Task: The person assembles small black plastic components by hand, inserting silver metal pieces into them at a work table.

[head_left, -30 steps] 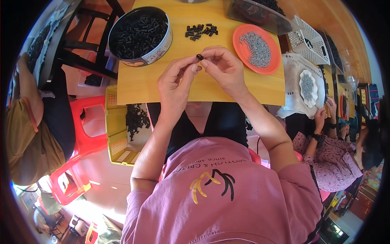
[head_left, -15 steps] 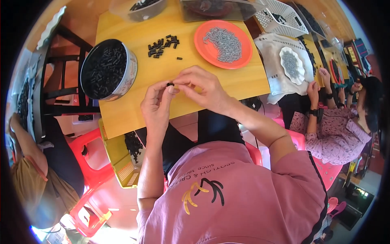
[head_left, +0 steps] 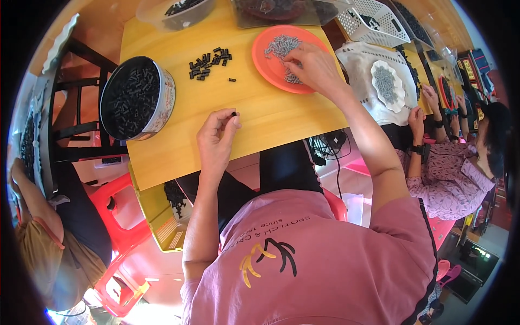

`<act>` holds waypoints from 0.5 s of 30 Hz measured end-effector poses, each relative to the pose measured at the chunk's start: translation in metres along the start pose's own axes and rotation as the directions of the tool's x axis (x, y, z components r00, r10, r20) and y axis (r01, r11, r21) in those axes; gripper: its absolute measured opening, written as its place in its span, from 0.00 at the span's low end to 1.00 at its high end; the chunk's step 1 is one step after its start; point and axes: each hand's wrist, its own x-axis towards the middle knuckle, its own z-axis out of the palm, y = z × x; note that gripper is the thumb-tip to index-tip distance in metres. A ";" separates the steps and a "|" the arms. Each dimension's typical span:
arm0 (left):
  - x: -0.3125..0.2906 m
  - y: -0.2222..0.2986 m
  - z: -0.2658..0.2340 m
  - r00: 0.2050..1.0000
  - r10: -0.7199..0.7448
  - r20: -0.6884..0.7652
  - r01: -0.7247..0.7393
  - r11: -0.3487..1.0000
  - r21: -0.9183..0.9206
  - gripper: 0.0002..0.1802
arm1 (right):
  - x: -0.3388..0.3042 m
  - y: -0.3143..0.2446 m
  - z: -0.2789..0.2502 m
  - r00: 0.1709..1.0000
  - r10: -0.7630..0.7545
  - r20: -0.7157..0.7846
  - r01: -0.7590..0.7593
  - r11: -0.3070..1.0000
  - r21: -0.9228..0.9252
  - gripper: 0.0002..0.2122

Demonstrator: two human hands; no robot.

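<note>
My left hand [head_left: 216, 135], above the near part of the yellow table, pinches a small black cylindrical piece [head_left: 234, 114] between thumb and index finger. My right hand [head_left: 314, 67] reaches over an orange-red plate [head_left: 260, 60] that bears a pile of small grey screw-like pieces [head_left: 283, 45]. Its fingers are bent down into that pile; whatever lies between their tips is hidden. Several loose black pieces [head_left: 208, 64] lie beyond my left hand, with a single one [head_left: 232, 80] apart from them.
A round tin [head_left: 161, 103] full of black pieces stands at the table's left. Clear tubs [head_left: 189, 19] line the far edge. On the right are a white cloth [head_left: 357, 59], a scalloped dish [head_left: 401, 97] and a white basket [head_left: 398, 35]. People sit on both sides.
My right hand has left my left hand and moved up and right to the grey pieces on the plate. My left hand stays near its place, still pinching the black piece.
</note>
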 end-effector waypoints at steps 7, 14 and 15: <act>0.000 -0.004 0.000 0.999 0.022 0.025 -0.023 0.999 0.033 0.10 | 0.004 -0.003 0.018 1.000 -0.002 0.028 0.005 0.995 -0.100 0.07; 0.001 -0.003 0.000 0.999 0.041 -0.010 -0.041 0.999 0.026 0.08 | 0.009 0.003 0.010 1.000 0.016 0.008 -0.016 0.999 0.051 0.08; 0.001 -0.004 -0.002 0.999 0.035 0.015 -0.036 0.998 0.046 0.09 | 0.010 0.006 0.007 1.000 0.022 0.010 -0.022 0.999 0.047 0.08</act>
